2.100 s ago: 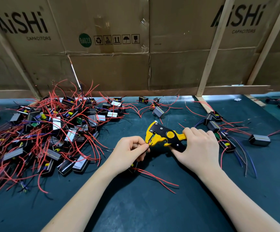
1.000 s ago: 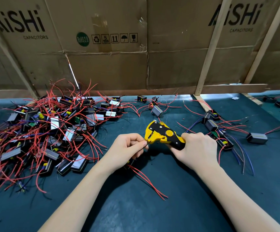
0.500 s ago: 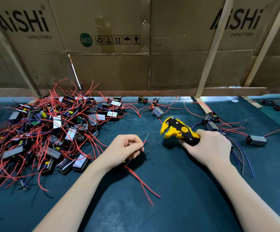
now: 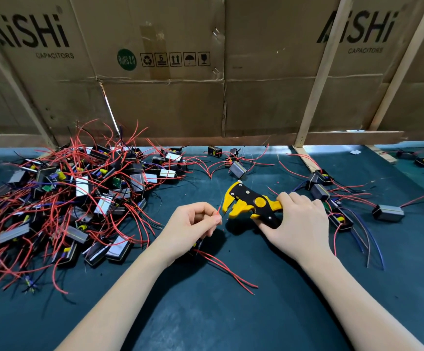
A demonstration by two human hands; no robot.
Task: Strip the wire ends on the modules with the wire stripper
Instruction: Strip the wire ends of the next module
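Fingers (image 4: 212, 219) of left hand (image 4: 189, 230) pinch one red wire end (image 4: 218, 211), tip apart from stripper's open mouth; module under palm mostly hidden. Right hand (image 4: 298, 224) curls round handles of one yellow-black wire stripper (image 4: 247, 202), raised over green mat (image 4: 206, 312). Left: one tangled module pile (image 4: 79, 198), too many to count. Right: roughly four loose modules (image 4: 332, 198). Cardboard (image 4: 168, 97) behind reads "AiSHi CAPACITORS" twice, "RoHS 2.0" once.
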